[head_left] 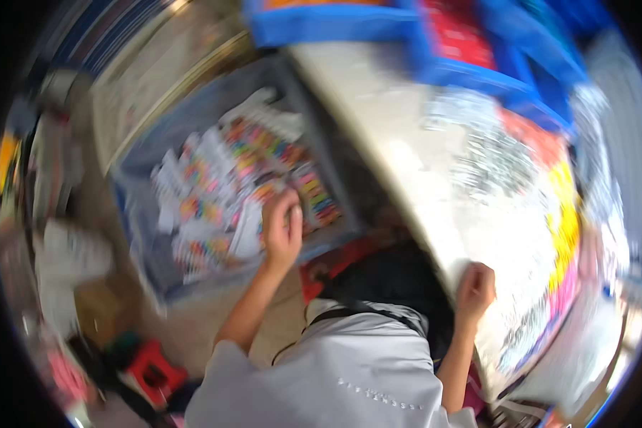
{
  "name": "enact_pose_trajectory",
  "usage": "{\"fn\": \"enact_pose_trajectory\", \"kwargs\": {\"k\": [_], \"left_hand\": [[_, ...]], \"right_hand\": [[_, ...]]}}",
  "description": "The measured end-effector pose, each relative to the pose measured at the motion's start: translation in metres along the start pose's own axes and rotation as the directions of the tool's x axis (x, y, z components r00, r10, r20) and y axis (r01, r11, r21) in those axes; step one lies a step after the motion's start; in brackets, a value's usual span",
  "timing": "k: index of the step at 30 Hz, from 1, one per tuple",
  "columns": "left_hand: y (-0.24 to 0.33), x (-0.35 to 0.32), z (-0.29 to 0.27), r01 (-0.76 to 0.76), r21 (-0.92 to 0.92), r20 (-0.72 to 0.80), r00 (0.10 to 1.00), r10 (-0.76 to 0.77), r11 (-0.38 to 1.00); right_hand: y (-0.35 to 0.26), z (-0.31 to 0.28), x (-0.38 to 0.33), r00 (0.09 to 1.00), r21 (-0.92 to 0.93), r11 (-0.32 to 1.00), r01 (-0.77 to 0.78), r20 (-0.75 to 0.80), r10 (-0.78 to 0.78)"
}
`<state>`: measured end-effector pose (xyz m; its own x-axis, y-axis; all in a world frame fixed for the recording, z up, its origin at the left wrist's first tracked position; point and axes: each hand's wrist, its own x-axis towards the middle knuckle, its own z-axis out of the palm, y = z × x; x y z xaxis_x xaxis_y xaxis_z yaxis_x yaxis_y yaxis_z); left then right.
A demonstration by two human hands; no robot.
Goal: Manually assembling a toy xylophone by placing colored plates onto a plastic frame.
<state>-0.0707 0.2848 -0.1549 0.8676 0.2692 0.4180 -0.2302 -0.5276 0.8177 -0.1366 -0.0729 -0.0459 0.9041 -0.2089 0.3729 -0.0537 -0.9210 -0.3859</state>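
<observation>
My left hand (pixel 283 222) reaches over a large grey-blue bin (pixel 141 246) at the left, its fingers drawn together. Many white cards (pixel 208 165) with rows of small multicoloured pieces lie heaped in that bin. A darker card with coloured pieces (pixel 318 198) lies right beside my left fingers; blur hides whether they grip it. My right hand (pixel 476 291) is curled closed at the near edge of a white table (pixel 378 85). What it holds, if anything, does not show. Small silvery pieces (pixel 496 164) are spread across the table past it.
Blue trays (pixel 335 25) stand along the table's far side, one with red contents (pixel 458 36). Yellow pieces (pixel 563 214) and clear plastic bags (pixel 578 349) line the right. A red stool (pixel 157 372) and a brown box (pixel 107 308) are on the floor at the left.
</observation>
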Motion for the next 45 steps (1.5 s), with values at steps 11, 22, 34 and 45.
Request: {"fn": "enact_pose_trajectory", "kwargs": {"k": [11,22,34,45], "left_hand": [[0.22,0.01,0.157,-0.511,-0.59,0.456,0.427,0.781,0.625],[0.217,0.007,0.166,-0.439,-0.365,0.606,0.557,0.568,0.821],[0.222,0.004,0.172,-0.458,-0.291,0.633,0.566,0.528,0.84],[0.226,0.009,0.172,-0.449,-0.34,0.639,0.534,0.554,0.826]], "right_hand": [[0.051,-0.081,0.039,0.989,0.034,0.998,0.054,-0.141,-0.049],[0.327,-0.127,0.214,0.849,-0.333,0.876,-0.348,-0.508,0.144],[0.375,-0.097,0.275,0.844,-0.244,0.889,-0.389,-0.482,0.237],[0.263,-0.085,0.238,0.972,-0.413,0.91,-0.038,-0.228,-0.064]]}}
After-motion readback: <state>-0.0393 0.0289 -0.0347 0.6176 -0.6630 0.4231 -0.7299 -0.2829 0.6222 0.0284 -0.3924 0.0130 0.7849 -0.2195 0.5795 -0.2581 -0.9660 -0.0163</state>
